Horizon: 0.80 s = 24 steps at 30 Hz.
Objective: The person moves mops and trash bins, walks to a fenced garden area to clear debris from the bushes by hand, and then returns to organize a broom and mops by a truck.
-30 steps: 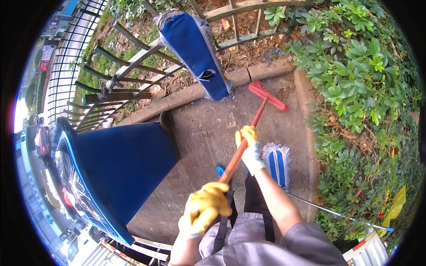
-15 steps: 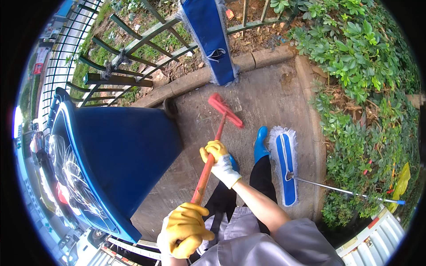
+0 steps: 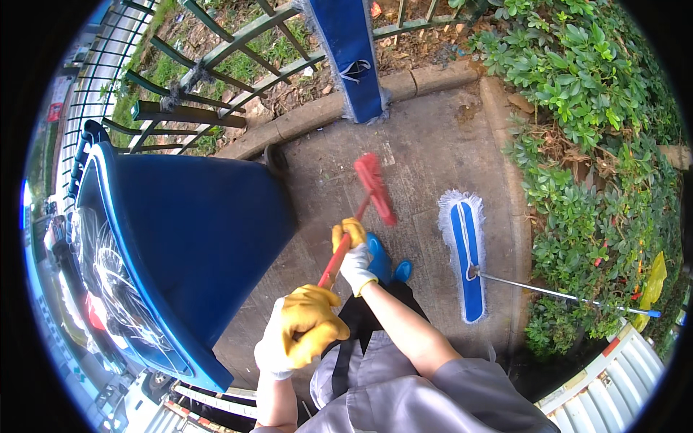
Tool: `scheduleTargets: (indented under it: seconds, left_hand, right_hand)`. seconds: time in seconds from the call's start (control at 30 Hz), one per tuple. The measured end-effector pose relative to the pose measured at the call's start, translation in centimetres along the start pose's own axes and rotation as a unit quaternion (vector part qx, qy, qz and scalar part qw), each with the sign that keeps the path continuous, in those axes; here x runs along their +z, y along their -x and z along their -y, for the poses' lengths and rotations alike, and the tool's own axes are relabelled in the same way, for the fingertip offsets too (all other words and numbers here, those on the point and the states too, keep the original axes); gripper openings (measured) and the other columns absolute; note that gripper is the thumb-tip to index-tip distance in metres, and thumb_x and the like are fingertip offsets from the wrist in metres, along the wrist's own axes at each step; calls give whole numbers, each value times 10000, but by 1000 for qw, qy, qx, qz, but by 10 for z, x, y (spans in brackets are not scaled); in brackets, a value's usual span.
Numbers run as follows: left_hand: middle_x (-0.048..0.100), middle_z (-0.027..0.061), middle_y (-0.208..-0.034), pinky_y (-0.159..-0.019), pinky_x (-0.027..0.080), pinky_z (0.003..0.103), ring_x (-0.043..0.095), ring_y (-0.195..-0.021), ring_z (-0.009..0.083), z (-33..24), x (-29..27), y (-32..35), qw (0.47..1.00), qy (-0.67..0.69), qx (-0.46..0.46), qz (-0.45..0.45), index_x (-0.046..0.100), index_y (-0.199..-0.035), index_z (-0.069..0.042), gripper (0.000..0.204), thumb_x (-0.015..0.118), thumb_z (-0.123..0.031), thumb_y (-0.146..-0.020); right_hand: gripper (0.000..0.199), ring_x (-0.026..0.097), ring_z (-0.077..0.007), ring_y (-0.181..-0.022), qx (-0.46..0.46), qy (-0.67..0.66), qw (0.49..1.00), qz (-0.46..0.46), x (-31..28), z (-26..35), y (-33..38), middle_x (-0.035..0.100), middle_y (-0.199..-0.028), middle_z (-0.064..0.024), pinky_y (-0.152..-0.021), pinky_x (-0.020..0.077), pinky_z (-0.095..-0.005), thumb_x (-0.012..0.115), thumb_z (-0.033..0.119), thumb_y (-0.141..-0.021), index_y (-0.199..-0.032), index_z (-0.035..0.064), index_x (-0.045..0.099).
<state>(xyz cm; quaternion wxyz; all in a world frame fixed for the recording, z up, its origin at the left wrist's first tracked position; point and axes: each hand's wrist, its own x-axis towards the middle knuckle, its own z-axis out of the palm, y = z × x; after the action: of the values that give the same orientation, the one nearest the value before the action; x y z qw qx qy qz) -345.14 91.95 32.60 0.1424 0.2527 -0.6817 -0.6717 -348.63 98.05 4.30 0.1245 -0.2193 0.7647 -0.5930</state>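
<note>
Both my hands wear yellow and white gloves and grip the red handle of a broom (image 3: 376, 190). My left hand (image 3: 307, 328) is closed round the handle's upper end, close to my body. Farther down the handle my right hand (image 3: 350, 245) is wrapped round it. The broom's red head, slightly blurred, is at the paved ground ahead of my blue boots (image 3: 379, 261). To the right lies a flat mop (image 3: 471, 303) with a blue pad, white fringe and metal pole. Another blue mop pad (image 3: 359, 79) hangs or leans at the fence.
A large blue wheeled bin (image 3: 195, 238) stands close on the left, with clear plastic and other rubbish inside. A green metal fence (image 3: 216, 54) and a kerb (image 3: 310, 119) bound the far side. Leafy bushes (image 3: 585, 159) line the right, with a yellow piece (image 3: 652, 289) among them.
The broom head has swung a little to the right and turned more upright in view. My feet have come together, the right boot moving left away from the flat mop.
</note>
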Motion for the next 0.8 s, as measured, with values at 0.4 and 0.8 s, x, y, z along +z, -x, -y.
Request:
scheduleTargets:
  seconds: [0.4, 0.8]
  left_hand:
    - [551, 66, -508, -648, 482, 365, 523, -519, 203, -58, 25, -7, 995, 7, 80, -55, 631, -557, -11, 192, 543, -171, -613]
    - [562, 102, -531, -751, 434, 367, 501, -523, 216, -21, 10, -84, 983, -9, -40, -176, 390, -478, -59, 246, 438, -93, -717]
  right_hand:
    - [118, 556, -282, -821, -98, 4, 988, 117, -53, 60, -88, 575, -772, -104, -773, 449, -375, 668, 9, -694, -715, 33, 555]
    - [159, 515, -313, -706, -49, -33, 980, 192, 17, 8, -130, 493, -691, -129, -659, 438, -366, 623, 30, -713, -647, 36, 478]
